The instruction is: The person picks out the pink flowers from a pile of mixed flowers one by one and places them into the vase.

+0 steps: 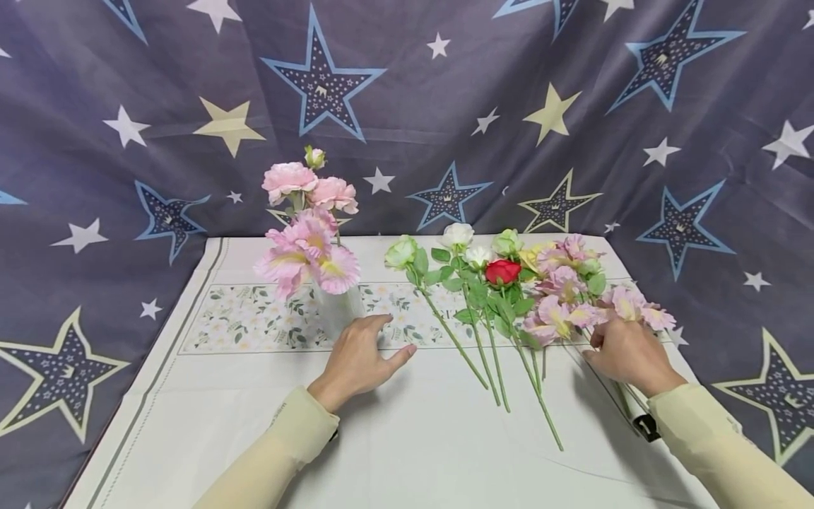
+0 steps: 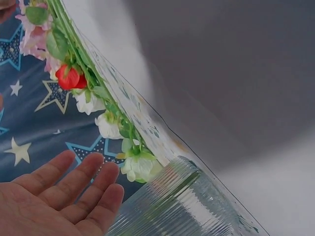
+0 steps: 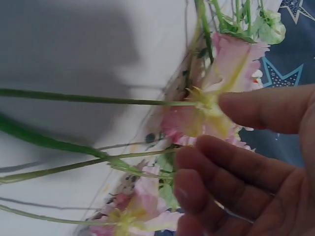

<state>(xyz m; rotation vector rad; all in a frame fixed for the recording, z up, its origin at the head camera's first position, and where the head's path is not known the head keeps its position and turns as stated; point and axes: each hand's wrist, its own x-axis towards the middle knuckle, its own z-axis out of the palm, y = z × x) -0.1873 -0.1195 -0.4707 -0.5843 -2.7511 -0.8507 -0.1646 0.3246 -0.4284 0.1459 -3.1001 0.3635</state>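
2 arms [image 1: 270, 452] reach forward over the table [image 1: 413, 452]: left hand [image 1: 357, 357] beside the vase [image 2: 172, 206], fingers extended, thumb wide; right hand [image 1: 629, 355] at pink flowers [image 3: 229, 69], fingers bent, thumb apart.

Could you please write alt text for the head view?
A person's right hand is among pink flowers over a white-covered table, the left hand open near a vase of pink blooms; red, white and green roses lie between.

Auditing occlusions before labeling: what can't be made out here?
Head: printed lettering, partly behind leaves.
Head: what the black-ended object is, partly behind the right hand.
Left wrist: rest of the vase, cut off by bottom edge.
Right wrist: one stem's end, behind fingers.
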